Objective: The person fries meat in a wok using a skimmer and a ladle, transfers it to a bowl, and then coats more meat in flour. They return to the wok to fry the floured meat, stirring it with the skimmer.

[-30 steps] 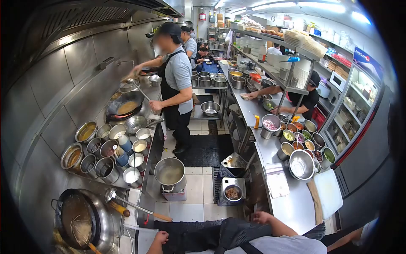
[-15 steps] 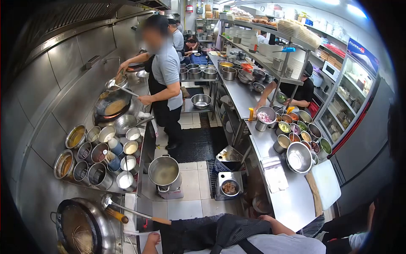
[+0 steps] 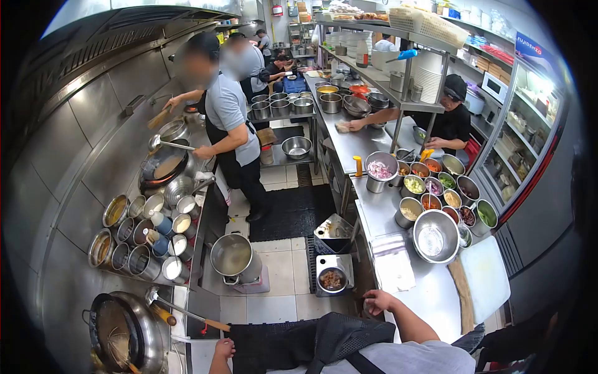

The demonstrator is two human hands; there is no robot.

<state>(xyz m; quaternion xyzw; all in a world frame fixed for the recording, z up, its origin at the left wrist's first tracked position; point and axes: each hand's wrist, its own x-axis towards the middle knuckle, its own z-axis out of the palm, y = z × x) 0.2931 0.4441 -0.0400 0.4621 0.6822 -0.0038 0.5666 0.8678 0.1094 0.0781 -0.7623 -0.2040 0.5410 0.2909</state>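
My left hand [image 3: 224, 349] is at the front edge of the stove counter, its fingers curled in with nothing visible in them. Just above it ends the wooden handle of a ladle [image 3: 180, 313], which lies beside a wok [image 3: 115, 333] with a whisk in it. My right hand [image 3: 378, 302] is raised by the near edge of the right-hand steel counter, fingers loosely bent and apart, holding nothing. Closest to it on that counter are a folded white cloth [image 3: 393, 265] and a large steel bowl [image 3: 436, 237].
Steel pots of sauces [image 3: 146, 262] crowd the stove side. A large stockpot [image 3: 233, 255] stands by the aisle. Ingredient tins [image 3: 431, 201] and a white cutting board [image 3: 479, 280] line the right counter. A co-worker [image 3: 230, 118] holds a ladle at another wok; another person [image 3: 445, 118] works behind the counter.
My right hand has come up and forward beside the right counter. The cook at the wok has lifted a brush-like tool, and the person behind the counter reaches farther left. The view has shifted slightly.
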